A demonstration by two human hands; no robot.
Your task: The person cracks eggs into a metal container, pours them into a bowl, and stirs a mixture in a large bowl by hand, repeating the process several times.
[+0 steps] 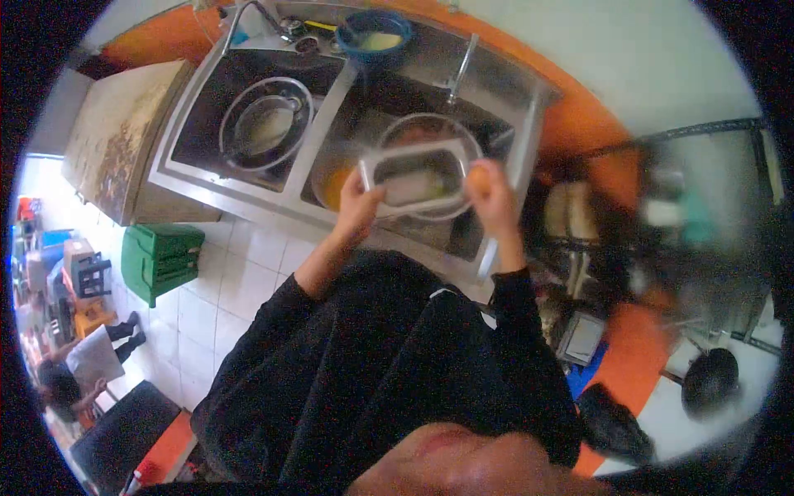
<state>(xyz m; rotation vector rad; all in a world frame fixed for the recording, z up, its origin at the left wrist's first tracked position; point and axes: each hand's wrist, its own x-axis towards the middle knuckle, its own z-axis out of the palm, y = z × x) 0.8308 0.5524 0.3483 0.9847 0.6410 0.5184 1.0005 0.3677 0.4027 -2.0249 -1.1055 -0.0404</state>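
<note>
Over the right sink basin (331,149) I hold a rectangular, shiny container (413,151), either clear plastic or metal; blur hides which. My left hand (359,205) grips its left end, thumb on the near rim. The opposite end is in my right hand (494,197), which also has a small orange thing (478,179) at its fingers, perhaps a sponge. Beneath the container, a large round bowl (426,120) sits in the basin, partly covered. Something yellow-orange (335,183) shows beside my left hand.
The left basin (194,124) holds a round bowl (234,128). A blue basin (372,54) stands behind, between two taps. Shelving with kitchenware (571,211) lies to the right, near a black pan (711,382). A green bin (157,260) and another person (70,388) are at left.
</note>
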